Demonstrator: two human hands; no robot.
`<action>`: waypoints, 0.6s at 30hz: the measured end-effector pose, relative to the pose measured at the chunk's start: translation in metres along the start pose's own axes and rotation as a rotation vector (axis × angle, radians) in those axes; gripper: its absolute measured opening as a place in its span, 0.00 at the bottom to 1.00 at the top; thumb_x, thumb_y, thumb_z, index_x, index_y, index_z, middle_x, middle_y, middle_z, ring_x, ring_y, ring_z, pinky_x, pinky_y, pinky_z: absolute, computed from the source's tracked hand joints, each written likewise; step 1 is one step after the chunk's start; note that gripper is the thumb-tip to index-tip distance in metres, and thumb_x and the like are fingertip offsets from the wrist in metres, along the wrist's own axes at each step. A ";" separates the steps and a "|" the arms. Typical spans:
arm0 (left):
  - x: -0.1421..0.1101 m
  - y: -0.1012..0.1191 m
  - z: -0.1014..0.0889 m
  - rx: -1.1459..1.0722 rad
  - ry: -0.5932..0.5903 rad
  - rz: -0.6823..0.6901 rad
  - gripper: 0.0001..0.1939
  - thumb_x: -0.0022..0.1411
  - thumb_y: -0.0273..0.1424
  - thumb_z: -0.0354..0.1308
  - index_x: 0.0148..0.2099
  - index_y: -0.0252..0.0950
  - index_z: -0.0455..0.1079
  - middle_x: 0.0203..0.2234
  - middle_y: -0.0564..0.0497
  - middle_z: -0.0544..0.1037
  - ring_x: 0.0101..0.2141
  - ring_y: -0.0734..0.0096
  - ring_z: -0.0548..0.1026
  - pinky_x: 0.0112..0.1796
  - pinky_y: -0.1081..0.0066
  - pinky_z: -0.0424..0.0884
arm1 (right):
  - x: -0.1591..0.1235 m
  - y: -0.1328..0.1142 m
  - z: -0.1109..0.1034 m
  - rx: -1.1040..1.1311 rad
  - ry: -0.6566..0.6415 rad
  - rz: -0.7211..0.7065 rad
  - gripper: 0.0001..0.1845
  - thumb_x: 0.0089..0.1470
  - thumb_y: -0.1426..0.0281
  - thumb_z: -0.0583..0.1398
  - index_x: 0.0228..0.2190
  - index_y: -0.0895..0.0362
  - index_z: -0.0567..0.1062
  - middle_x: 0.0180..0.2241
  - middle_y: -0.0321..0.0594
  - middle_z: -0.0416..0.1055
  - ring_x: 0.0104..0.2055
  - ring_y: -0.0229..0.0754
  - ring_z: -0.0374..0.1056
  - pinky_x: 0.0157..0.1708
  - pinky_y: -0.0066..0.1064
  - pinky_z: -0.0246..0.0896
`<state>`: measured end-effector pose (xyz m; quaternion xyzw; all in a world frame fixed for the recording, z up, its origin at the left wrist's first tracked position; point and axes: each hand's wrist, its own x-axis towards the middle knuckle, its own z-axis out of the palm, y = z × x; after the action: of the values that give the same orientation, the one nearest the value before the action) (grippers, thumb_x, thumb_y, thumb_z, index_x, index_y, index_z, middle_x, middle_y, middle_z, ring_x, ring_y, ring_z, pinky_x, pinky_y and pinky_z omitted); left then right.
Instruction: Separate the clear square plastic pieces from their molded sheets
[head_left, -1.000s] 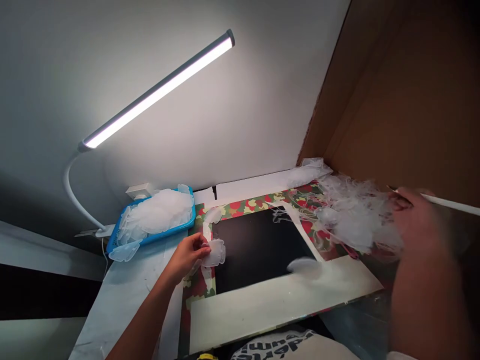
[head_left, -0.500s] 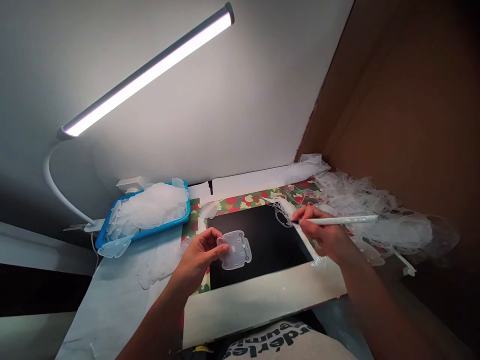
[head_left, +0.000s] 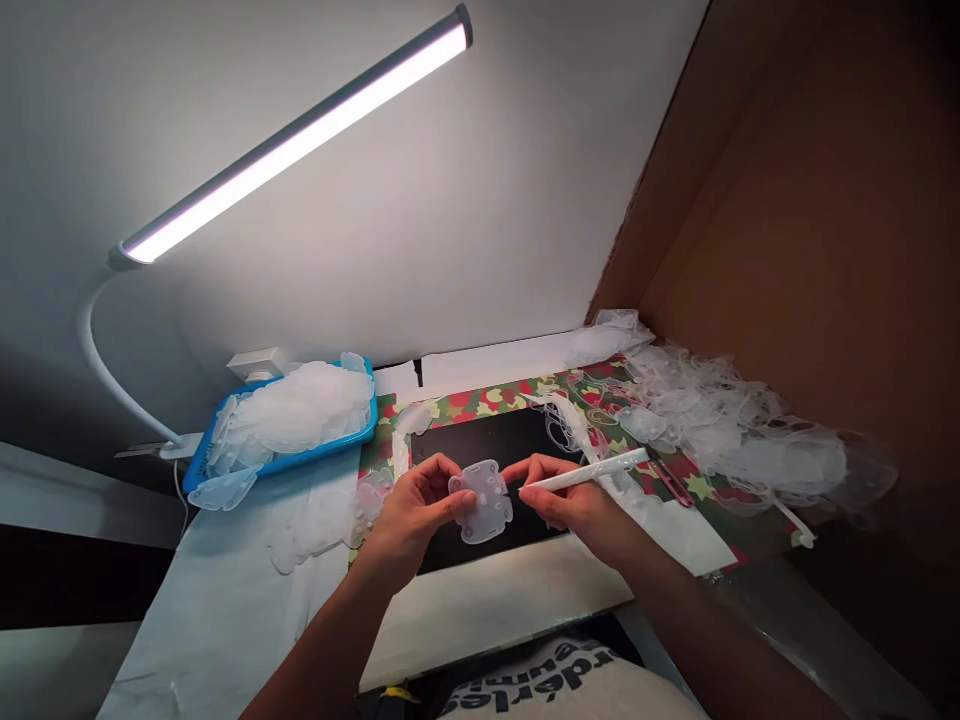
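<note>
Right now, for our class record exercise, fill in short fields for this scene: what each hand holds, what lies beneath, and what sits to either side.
Left hand: holds a translucent plastic piece
Right hand: holds a white pen-like tool, tip beside the piece
Beneath: black mat
Left side: blue tray heaped with clear plastic pieces
Right side: tangled clear plastic offcuts
</note>
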<state>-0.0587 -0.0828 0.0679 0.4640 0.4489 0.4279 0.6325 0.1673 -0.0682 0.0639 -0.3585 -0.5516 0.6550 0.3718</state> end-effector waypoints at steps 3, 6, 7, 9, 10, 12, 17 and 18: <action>-0.004 0.001 0.004 0.128 -0.001 0.078 0.14 0.56 0.36 0.66 0.41 0.37 0.67 0.33 0.52 0.74 0.34 0.71 0.73 0.35 0.72 0.70 | -0.002 -0.002 0.001 -0.007 0.006 -0.020 0.14 0.56 0.64 0.61 0.25 0.57 0.63 0.42 0.41 0.74 0.21 0.29 0.47 0.20 0.28 0.40; -0.009 0.003 0.011 0.374 0.020 0.237 0.17 0.58 0.33 0.64 0.50 0.41 0.71 0.46 0.48 0.74 0.48 0.63 0.71 0.49 0.65 0.68 | -0.007 -0.008 0.004 -0.151 0.024 -0.096 0.12 0.57 0.67 0.60 0.25 0.57 0.65 0.40 0.40 0.75 0.24 0.32 0.53 0.23 0.28 0.47; -0.010 0.004 0.013 0.434 0.032 0.288 0.14 0.59 0.33 0.63 0.49 0.42 0.73 0.47 0.47 0.75 0.50 0.62 0.70 0.51 0.64 0.66 | -0.009 -0.011 0.005 -0.204 0.021 -0.113 0.12 0.57 0.67 0.60 0.25 0.56 0.65 0.40 0.40 0.75 0.25 0.33 0.55 0.25 0.28 0.49; -0.012 0.003 0.016 0.485 0.070 0.369 0.07 0.60 0.32 0.62 0.42 0.41 0.77 0.43 0.47 0.77 0.49 0.62 0.71 0.49 0.64 0.67 | -0.013 -0.016 0.007 -0.286 0.017 -0.142 0.11 0.59 0.67 0.59 0.26 0.56 0.66 0.40 0.40 0.75 0.27 0.35 0.58 0.26 0.29 0.52; -0.012 0.002 0.017 0.487 0.100 0.407 0.04 0.60 0.31 0.62 0.38 0.41 0.77 0.40 0.47 0.77 0.47 0.61 0.72 0.47 0.65 0.69 | -0.015 -0.018 0.008 -0.316 0.018 -0.154 0.11 0.59 0.67 0.58 0.26 0.55 0.66 0.41 0.40 0.76 0.27 0.35 0.59 0.27 0.29 0.52; -0.013 0.000 0.019 0.496 0.173 0.478 0.01 0.58 0.30 0.64 0.34 0.41 0.78 0.38 0.47 0.77 0.44 0.62 0.73 0.43 0.66 0.70 | -0.018 -0.021 0.010 -0.356 0.026 -0.176 0.11 0.60 0.66 0.58 0.26 0.55 0.66 0.42 0.41 0.76 0.26 0.35 0.58 0.26 0.30 0.52; -0.017 0.001 0.023 0.527 0.296 0.592 0.04 0.57 0.31 0.66 0.30 0.40 0.76 0.33 0.49 0.78 0.36 0.64 0.76 0.35 0.67 0.73 | -0.022 -0.023 0.013 -0.410 0.062 -0.233 0.13 0.60 0.66 0.58 0.24 0.55 0.64 0.42 0.40 0.76 0.22 0.33 0.54 0.23 0.30 0.51; -0.018 0.002 0.024 0.513 0.302 0.613 0.04 0.57 0.30 0.65 0.29 0.40 0.76 0.32 0.49 0.78 0.37 0.64 0.76 0.36 0.66 0.73 | -0.023 -0.024 0.013 -0.415 0.069 -0.244 0.13 0.59 0.66 0.58 0.24 0.55 0.64 0.42 0.40 0.76 0.22 0.33 0.54 0.23 0.30 0.51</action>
<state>-0.0396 -0.1045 0.0766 0.6503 0.4699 0.5338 0.2673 0.1690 -0.0916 0.0903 -0.3798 -0.7007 0.4652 0.3851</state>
